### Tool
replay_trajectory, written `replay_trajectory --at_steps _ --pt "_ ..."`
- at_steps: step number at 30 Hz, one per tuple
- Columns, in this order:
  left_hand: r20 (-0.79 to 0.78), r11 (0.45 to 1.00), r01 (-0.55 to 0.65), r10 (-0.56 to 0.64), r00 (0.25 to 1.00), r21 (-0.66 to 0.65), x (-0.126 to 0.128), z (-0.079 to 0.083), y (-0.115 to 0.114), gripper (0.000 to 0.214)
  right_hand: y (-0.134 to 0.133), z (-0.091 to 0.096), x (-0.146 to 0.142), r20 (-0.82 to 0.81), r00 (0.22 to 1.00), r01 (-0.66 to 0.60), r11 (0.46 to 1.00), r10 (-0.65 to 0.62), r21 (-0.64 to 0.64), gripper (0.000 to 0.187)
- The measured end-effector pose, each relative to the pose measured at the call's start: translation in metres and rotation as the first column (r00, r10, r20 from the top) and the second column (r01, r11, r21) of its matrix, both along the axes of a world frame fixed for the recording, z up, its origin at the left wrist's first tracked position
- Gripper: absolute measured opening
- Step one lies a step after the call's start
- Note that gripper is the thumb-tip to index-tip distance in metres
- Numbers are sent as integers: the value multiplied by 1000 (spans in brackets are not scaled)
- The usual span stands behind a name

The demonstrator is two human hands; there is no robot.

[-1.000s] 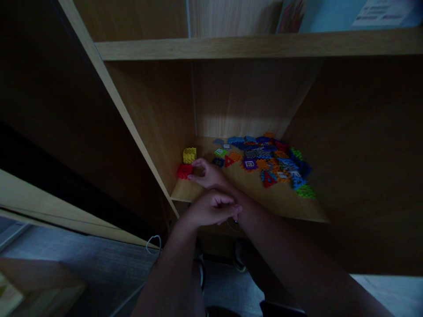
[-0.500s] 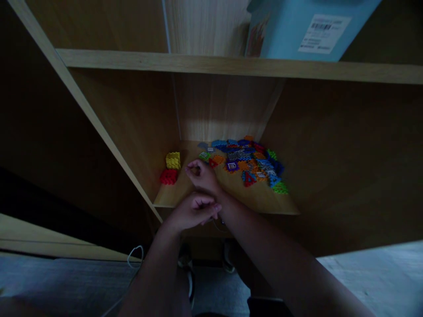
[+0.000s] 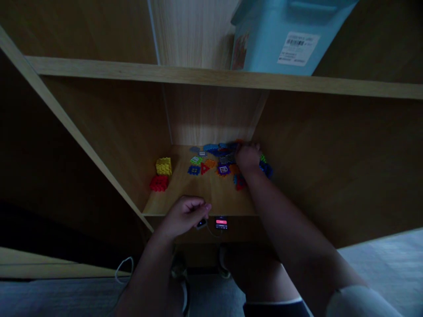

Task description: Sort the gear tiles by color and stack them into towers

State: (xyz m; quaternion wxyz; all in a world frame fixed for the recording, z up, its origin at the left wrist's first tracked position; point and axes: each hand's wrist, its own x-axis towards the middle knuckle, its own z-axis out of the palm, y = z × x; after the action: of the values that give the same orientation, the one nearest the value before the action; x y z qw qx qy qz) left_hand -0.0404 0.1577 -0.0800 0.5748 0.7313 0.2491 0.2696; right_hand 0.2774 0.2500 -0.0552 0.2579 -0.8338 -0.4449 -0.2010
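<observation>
Right hand (image 3: 248, 156) over the far-right toy pieces (image 3: 227, 159), finger grip I can't tell; left hand (image 3: 184, 215) near, fingers curled together.

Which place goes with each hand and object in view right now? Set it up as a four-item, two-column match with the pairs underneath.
Things
1. left hand
2. light-blue bin
3. right hand
4. yellow stack

Places
A. at the pile of coloured pieces
B. just behind the red stack
C. by the front edge of the lower shelf
D. on the upper shelf

Pairs: 1-C, 2-D, 3-A, 4-B
</observation>
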Motion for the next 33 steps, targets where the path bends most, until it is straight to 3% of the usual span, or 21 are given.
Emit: replay_trajectory --at_steps 6,15,22,33 --pt "-4 1000 -10 10 1000 -14 0 1 -1 53 4 -23 23 -7 999 44 996 -44 -82 60" --pt "-30 1000 -14 14 999 -5 -2 1 -2 50 13 -26 26 -76 994 57 976 -74 -212 67" --pt "-48 1000 -25 25 999 -6 -1 -1 -2 50 13 -26 25 -60 997 42 978 -56 -204 59" --pt "-33 999 -49 49 998 24 1 4 -1 50 6 -9 25 -79 997 -31 997 25 -66 39"
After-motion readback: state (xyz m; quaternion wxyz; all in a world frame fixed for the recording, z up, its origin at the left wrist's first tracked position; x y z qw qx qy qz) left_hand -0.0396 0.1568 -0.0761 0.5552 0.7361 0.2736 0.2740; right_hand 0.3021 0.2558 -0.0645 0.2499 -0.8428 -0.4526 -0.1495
